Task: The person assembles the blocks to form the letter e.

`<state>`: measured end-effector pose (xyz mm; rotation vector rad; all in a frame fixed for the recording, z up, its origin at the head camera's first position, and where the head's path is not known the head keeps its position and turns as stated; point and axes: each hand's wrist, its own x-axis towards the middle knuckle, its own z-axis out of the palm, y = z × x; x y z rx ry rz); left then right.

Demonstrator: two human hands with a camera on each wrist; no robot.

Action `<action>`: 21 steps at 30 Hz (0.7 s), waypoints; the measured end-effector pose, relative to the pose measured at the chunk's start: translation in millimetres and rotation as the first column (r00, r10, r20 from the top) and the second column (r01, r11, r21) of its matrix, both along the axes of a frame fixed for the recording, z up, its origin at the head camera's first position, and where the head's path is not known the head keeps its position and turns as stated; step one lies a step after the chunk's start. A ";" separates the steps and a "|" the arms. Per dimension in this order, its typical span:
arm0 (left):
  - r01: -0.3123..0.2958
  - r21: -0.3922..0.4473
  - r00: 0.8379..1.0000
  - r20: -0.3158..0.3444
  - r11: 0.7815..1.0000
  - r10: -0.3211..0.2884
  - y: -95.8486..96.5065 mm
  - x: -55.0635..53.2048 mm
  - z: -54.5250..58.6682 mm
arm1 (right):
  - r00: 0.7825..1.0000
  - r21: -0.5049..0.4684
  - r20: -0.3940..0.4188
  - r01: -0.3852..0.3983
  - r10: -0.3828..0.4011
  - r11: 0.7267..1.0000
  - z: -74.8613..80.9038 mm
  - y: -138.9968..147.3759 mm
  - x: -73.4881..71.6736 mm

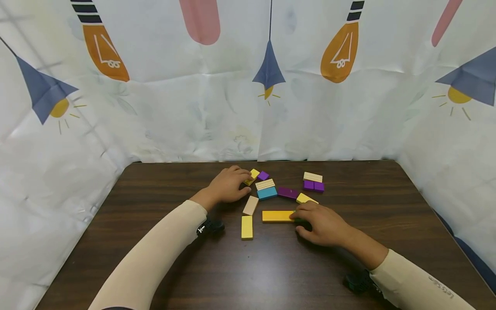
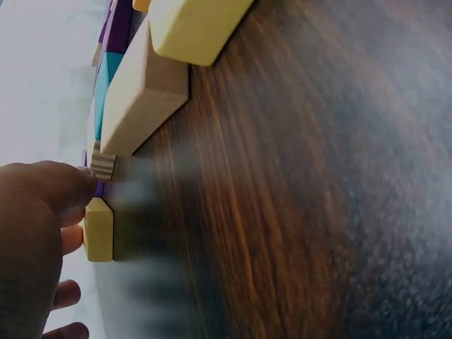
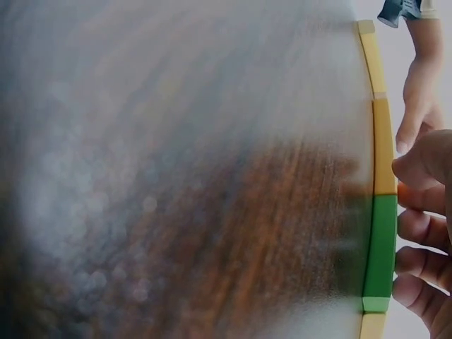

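In the head view, my left hand is low over the far left of the group of blocks, its fingers loosely bent and its thumb apart. Its fingertips are at a yellow block, beside a small purple block; whether they touch is hard to tell. My right hand is over the right end of the row. Its fingertips lie along the top edge of a green block, which the hand mostly hides in the head view. That green block adjoins a long orange-yellow block.
Striped wooden, blue and dark purple blocks lie in the middle. Plain wooden and yellow blocks are nearer. Purple blocks lie against a pale one. A patterned curtain hangs behind the table.
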<state>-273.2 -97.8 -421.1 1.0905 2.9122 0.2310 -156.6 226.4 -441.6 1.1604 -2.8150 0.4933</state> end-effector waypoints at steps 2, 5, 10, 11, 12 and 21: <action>-0.011 -0.004 1.000 0.002 1.000 0.011 -1.4 -0.7 -0.6 | 1.000 0.001 0.000 -0.002 0.002 1.000 -0.3 -0.4 -0.3; -0.031 -0.016 0.999 -0.008 0.999 0.031 -4.4 -3.6 -2.9 | 1.000 0.006 0.003 -0.001 0.001 1.000 -0.6 -1.0 -0.6; -0.059 -0.033 0.998 -0.018 0.998 0.058 -7.7 -8.7 -4.5 | 1.000 0.010 0.003 0.000 0.000 1.000 -0.6 -1.4 -0.4; -0.063 -0.034 0.998 -0.020 0.997 0.063 -7.6 -9.3 -4.3 | 1.000 0.009 0.000 -0.001 0.001 1.000 -0.6 -1.3 -0.3; -0.067 -0.035 0.998 -0.022 0.997 0.066 -7.1 -9.6 -3.9 | 1.000 0.009 0.000 -0.001 0.001 1.000 -0.4 -1.3 -0.2; -0.005 -0.024 1.000 0.019 1.000 0.005 10.8 -9.5 2.8 | 1.000 0.006 -0.004 0.004 -0.004 1.000 -0.2 -0.2 0.4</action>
